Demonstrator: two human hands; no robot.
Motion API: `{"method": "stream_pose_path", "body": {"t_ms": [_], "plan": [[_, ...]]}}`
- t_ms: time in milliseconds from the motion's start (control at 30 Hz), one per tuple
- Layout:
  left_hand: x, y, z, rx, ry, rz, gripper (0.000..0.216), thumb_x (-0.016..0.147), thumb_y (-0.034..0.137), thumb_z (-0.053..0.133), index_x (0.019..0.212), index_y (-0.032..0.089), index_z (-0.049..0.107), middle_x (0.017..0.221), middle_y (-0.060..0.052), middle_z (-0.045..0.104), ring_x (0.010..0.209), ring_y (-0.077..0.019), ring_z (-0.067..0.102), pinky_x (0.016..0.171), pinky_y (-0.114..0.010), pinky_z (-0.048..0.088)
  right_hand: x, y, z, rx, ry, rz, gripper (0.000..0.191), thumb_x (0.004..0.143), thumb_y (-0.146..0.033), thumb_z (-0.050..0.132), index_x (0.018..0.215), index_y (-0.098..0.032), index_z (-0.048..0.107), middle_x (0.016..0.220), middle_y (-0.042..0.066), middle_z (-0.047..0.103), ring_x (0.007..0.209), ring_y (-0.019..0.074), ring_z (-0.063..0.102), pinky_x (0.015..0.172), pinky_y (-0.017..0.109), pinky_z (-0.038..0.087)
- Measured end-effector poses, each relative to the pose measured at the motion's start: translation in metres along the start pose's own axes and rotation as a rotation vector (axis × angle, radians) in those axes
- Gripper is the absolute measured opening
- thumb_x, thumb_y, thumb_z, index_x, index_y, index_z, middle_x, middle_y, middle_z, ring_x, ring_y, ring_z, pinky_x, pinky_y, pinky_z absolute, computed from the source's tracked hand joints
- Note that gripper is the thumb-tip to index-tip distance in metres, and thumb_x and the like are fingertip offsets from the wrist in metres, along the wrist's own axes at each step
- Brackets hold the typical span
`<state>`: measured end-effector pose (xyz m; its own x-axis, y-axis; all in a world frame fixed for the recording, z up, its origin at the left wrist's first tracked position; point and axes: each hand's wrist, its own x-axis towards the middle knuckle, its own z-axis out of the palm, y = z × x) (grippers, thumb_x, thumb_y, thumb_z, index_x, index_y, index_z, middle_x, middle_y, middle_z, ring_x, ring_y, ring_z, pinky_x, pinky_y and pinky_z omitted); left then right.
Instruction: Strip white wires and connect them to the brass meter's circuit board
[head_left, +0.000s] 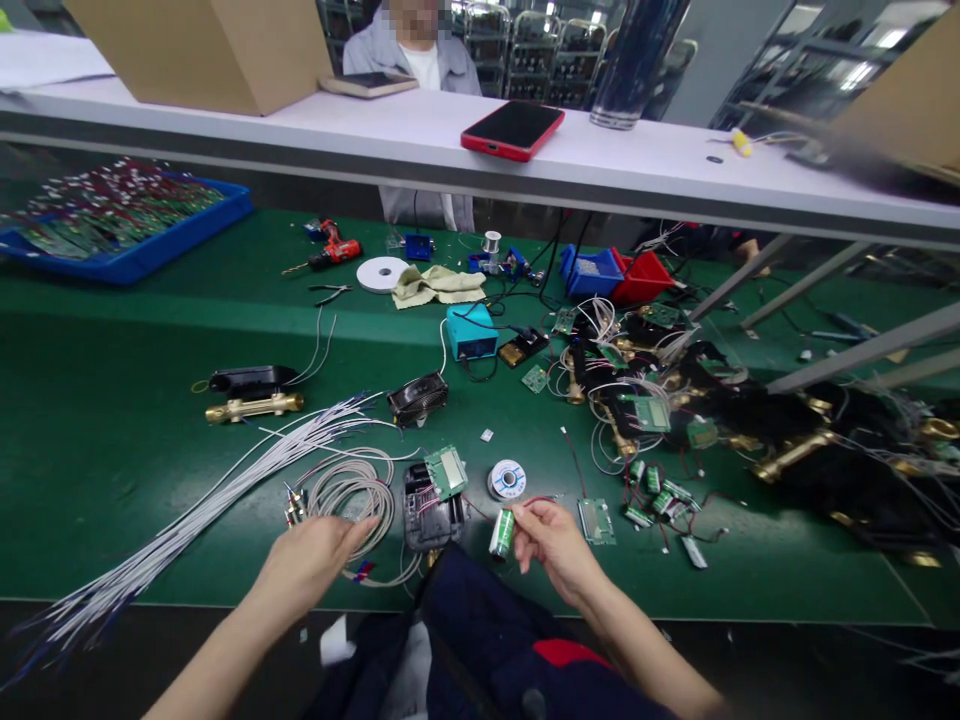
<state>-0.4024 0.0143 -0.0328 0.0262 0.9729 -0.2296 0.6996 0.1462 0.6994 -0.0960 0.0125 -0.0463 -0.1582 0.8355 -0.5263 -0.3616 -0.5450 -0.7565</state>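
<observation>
Head view, looking down over a green work mat (150, 420) crowded with parts. The person's right hand (555, 540) pinches a small green cylindrical battery (502, 533) between thumb and fingertips, holding it just above the mat's near edge, with a thin red lead running from the fingers. The left hand (315, 560) rests with its fingers spread loosely over a coil of grey-white cable (352, 490); whether it actually grips the cable I cannot tell. Between the two hands lies a black housing (429, 515) with a small green circuit board (447, 470) propped against its upper edge. Just beyond the battery sits a small spool of solder wire (507, 480), and to the right of the right hand lies another green board (597, 520) flat on the mat.

A long bundle of white wires (187, 520) fans out from the mat's middle toward the near left corner. Farther left, a brass fitting (255, 407) lies just below a black part. Near the middle stands a teal box (472, 331), and to the right a tangled heap of boards, wires and brass pieces (675, 400) spreads across the mat, with more green batteries at its near edge. A blue tray (150, 255) holds boards at far left. On the white shelf (375, 130) above lies a red phone (512, 128), and another person sits behind it.
</observation>
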Motion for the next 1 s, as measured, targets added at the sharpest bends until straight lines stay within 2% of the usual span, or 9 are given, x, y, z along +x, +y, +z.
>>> {"method": "stream_pose_path", "body": {"t_ms": [67, 133, 200, 267, 400, 600, 700, 833, 1000], "plan": [[0.018, -0.003, 0.01, -0.007, 0.04, 0.012, 0.04, 0.072, 0.045, 0.071, 0.045, 0.022, 0.052, 0.049, -0.001, 0.052, 0.054, -0.0214, 0.054, 0.068, -0.034, 0.045, 0.0, -0.001, -0.009, -0.013, -0.031, 0.051, 0.047, 0.062, -0.05, 0.088, 0.066, -0.012, 0.06, 0.051, 0.0, 0.062, 0.035, 0.0074, 0.051, 0.032, 0.016, 0.042], [0.036, 0.006, 0.028, -0.061, 0.056, 0.075, 0.023, 0.062, 0.04, 0.08, 0.069, 0.023, 0.066, 0.084, -0.008, 0.069, 0.09, -0.0327, 0.064, 0.089, -0.042, 0.045, 0.0, -0.002, -0.016, -0.023, -0.067, 0.099, 0.047, 0.062, -0.049, 0.088, 0.064, -0.012, 0.06, 0.051, 0.001, 0.062, 0.036, 0.0069, 0.051, 0.034, 0.015, 0.043], [0.052, 0.02, 0.051, -0.144, 0.048, 0.141, 0.05, 0.052, 0.032, 0.086, 0.099, 0.024, 0.07, 0.122, -0.014, 0.065, 0.122, -0.0404, 0.052, 0.106, -0.05, 0.034, 0.0, -0.004, -0.019, -0.028, -0.093, 0.13, 0.047, 0.062, -0.048, 0.089, 0.064, -0.011, 0.061, 0.051, 0.002, 0.062, 0.038, 0.0066, 0.053, 0.037, 0.014, 0.045], [0.064, 0.034, 0.071, -0.239, 0.032, 0.179, 0.073, 0.045, 0.019, 0.087, 0.114, 0.025, 0.066, 0.135, -0.015, 0.058, 0.132, -0.043, 0.043, 0.114, -0.053, 0.024, -0.003, -0.008, -0.021, -0.034, -0.103, 0.143, 0.046, 0.061, -0.048, 0.09, 0.069, -0.01, 0.064, 0.053, 0.002, 0.063, 0.042, 0.0067, 0.056, 0.042, 0.014, 0.048], [0.074, 0.044, 0.088, -0.463, 0.021, 0.186, 0.08, 0.042, 0.003, 0.079, 0.118, 0.026, 0.066, 0.115, -0.011, 0.065, 0.125, -0.0407, 0.051, 0.114, -0.055, 0.025, -0.015, -0.017, -0.02, -0.064, -0.119, 0.138, 0.047, 0.064, -0.05, 0.088, 0.072, -0.012, 0.062, 0.055, 0.001, 0.063, 0.044, 0.0067, 0.057, 0.043, 0.014, 0.047], [0.075, 0.021, 0.074, -0.926, 0.245, 0.022, 0.082, 0.057, 0.021, 0.08, 0.132, 0.03, 0.047, 0.12, -0.007, 0.056, 0.125, -0.0306, 0.05, 0.103, -0.048, 0.043, -0.026, -0.017, -0.009, -0.212, -0.129, 0.082, 0.053, 0.064, -0.063, 0.08, 0.075, -0.017, 0.057, 0.06, -0.002, 0.057, 0.046, 0.0101, 0.054, 0.043, 0.023, 0.048], [0.07, 0.009, 0.065, -1.19, 0.34, -0.092, 0.075, 0.063, 0.029, 0.079, 0.129, 0.035, 0.044, 0.108, -0.003, 0.059, 0.115, -0.0268, 0.057, 0.096, -0.05, 0.048, -0.008, -0.007, 0.001, -0.402, -0.099, 0.007, 0.05, 0.065, -0.064, 0.077, 0.068, -0.017, 0.058, 0.058, -0.001, 0.056, 0.048, 0.013, 0.052, 0.044, 0.026, 0.045], [0.058, 0.005, 0.057, -1.454, 0.341, -0.195, 0.058, 0.062, 0.027, 0.079, 0.114, 0.032, 0.055, 0.094, 0.0, 0.068, 0.103, -0.0246, 0.065, 0.089, -0.051, 0.052, 0.032, 0.005, 0.021, -0.697, 0.071, -0.244, 0.041, 0.079, -0.051, 0.067, 0.058, -0.021, 0.051, 0.057, -0.002, 0.049, 0.054, 0.014, 0.047, 0.053, 0.027, 0.039], [0.052, 0.006, 0.058, -1.608, 0.359, -0.301, 0.043, 0.06, 0.023, 0.081, 0.097, 0.024, 0.059, 0.093, -0.001, 0.071, 0.095, -0.021, 0.067, 0.078, -0.036, 0.054, 0.073, 0.012, 0.05, -0.964, 0.208, -0.523, 0.028, 0.091, -0.033, 0.054, 0.068, -0.018, 0.055, 0.074, 0.0, 0.053, 0.072, 0.0157, 0.05, 0.073, 0.031, 0.04]]}}
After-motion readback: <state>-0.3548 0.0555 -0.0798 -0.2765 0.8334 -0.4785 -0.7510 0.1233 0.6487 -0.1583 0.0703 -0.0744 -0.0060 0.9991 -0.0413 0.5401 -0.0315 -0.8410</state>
